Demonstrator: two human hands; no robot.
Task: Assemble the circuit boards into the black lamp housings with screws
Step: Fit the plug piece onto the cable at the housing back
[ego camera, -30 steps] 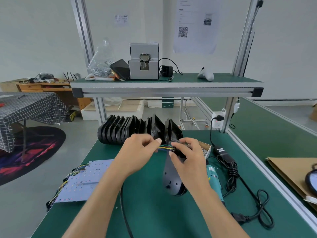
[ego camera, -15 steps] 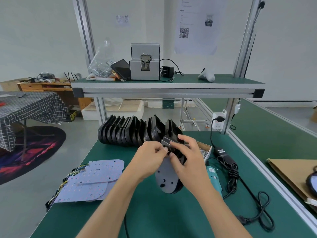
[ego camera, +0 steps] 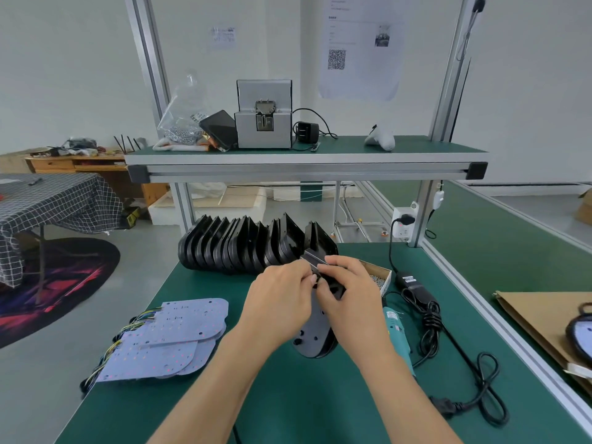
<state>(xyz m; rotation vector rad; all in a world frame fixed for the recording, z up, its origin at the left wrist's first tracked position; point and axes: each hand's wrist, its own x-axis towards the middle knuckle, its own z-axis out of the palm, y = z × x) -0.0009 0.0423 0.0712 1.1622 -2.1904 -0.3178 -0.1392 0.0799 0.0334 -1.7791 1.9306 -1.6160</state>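
Bench top point(ego camera: 198, 408) showing dark green, framed in silver rail. Lamp housings point(ego camera: 237, 248) in the row reading glossy black; held housing point(ego camera: 315, 339) matching black. Circuit boards point(ego camera: 179, 341) showing pale lavender speckled with red dots, trailing yellow and blue wires. Screwdriver point(ego camera: 397, 334) showing teal. Power cable point(ego camera: 480, 376) black. Side tablecloth point(ego camera: 54, 200) wearing black with white grid. Rug point(ego camera: 57, 283) swirling red and purple on black.
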